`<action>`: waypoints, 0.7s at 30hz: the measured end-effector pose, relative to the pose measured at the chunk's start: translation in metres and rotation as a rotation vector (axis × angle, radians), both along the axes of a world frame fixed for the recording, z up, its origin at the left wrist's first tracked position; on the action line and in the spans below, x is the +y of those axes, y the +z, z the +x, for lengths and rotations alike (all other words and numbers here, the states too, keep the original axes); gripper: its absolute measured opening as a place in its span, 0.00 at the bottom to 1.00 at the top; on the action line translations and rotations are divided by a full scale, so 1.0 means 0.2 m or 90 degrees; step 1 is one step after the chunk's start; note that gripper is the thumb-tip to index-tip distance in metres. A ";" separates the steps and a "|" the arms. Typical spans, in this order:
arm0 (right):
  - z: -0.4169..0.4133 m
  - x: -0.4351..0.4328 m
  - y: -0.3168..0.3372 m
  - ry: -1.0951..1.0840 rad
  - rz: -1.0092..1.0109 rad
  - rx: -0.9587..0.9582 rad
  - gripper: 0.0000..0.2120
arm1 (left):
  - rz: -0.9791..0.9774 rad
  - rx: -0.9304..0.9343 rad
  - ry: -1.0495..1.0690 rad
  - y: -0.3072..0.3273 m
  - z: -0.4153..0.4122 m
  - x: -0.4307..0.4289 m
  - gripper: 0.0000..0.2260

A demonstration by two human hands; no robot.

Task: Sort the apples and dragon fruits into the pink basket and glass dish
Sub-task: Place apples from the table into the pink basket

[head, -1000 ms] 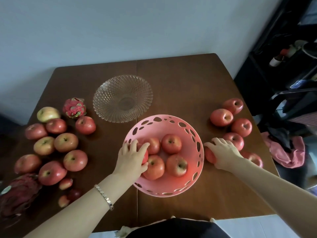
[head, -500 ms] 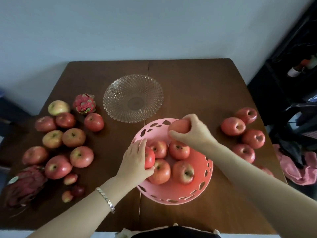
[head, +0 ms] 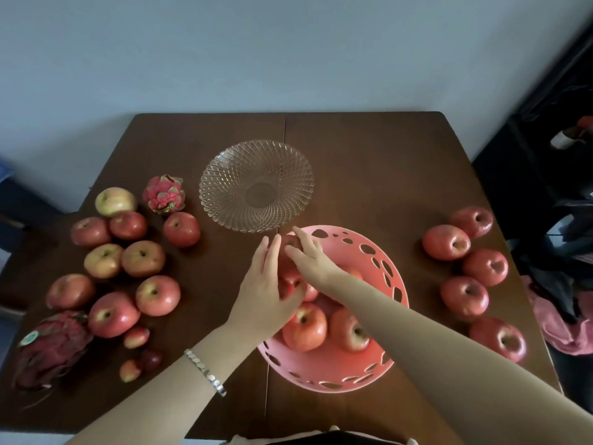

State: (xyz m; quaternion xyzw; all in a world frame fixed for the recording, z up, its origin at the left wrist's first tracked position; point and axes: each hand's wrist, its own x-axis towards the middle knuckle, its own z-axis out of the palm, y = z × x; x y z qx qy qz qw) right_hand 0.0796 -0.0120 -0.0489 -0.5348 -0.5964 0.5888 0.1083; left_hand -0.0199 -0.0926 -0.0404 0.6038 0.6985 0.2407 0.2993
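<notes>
Reaching together over the far rim of the pink basket [head: 393,277], both hands meet on one apple [head: 290,241]: the right hand [head: 309,256] has its fingers spread over the top of it, and the left hand [head: 266,293] lies flat-fingered against its near side, cupping rather than clamping. Whether either hand truly grips is hard to tell, as the fruit is mostly hidden. An apple like this looks firm, smooth and fairly heavy, so a wide wrap around its middle should hold best; fingertip pinches on waxy skin could slip. More apples fill the basket's near half. The glass dish [head: 224,175] sits empty toward the far edge of the surface [head: 369,155], brittle, to be loaded gently. A small dragon fruit [head: 164,194] waits beside it; its scaly skin likely bruises, so cradle it.
</notes>
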 end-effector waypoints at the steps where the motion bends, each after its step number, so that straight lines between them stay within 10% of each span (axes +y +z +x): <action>1: 0.01 0.02 0.00 -0.002 -0.030 0.016 0.27 | 0.018 0.008 0.006 0.00 0.00 0.03 0.35; 8: 0.10 0.01 0.01 0.060 -0.048 0.029 0.24 | -0.011 0.310 0.023 -0.07 -0.01 0.10 0.24; 13: 0.55 0.05 0.07 0.005 0.344 -0.312 0.23 | 0.018 0.404 0.029 -0.15 0.03 0.13 0.25; 17: 0.82 0.06 -0.02 0.142 0.214 -0.732 0.25 | 0.035 0.411 0.032 -0.17 0.05 0.12 0.25; 21: 0.92 -0.01 -0.17 0.165 0.151 -0.819 0.27 | 0.041 0.414 0.028 -0.17 0.05 0.12 0.25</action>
